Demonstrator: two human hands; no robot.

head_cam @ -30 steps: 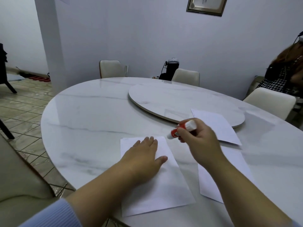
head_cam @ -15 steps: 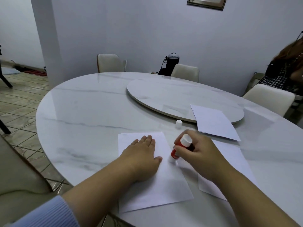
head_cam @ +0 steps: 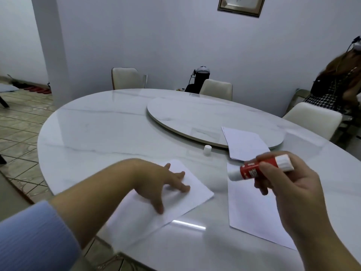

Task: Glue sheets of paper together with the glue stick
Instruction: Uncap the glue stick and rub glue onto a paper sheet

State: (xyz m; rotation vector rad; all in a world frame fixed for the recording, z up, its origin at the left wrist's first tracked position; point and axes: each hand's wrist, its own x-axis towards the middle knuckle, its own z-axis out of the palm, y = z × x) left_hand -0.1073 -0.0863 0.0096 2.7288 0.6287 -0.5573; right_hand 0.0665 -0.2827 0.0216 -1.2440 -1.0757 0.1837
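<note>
**Glue stick uncapped, sheets not yet joined**

Starting at 9 o'clock of my view, my left hand (head_cam: 166, 184) lies flat with straight fingers spread on the near sheet (head_cam: 156, 204), pressing it to the marble table (head_cam: 97, 133); the sheet sits skewed, one corner pointing toward 1 o'clock. I cannot see whether glue is already on it; the paper looks plain white and the hand is blurred

Moving toward 12 o'clock, the small white cap (head_cam: 207, 149) stands alone on the table, just short of the turntable (head_cam: 195, 112), so the uncapping is done. Beyond it at 1 o'clock a small stack of paper (head_cam: 246, 145) rests half on the turntable rim

At 3 o'clock my right hand (head_cam: 289, 184) grips the glue stick (head_cam: 259, 168), fingers curled round its red body, held in the air with the open end tilted down and left, touching no paper. Under that hand lies a second sheet (head_cam: 252, 208), apart from the first

My judgement: the task is early to midway. Still left is spreading glue on one sheet, laying the other on it and pressing them together
</note>
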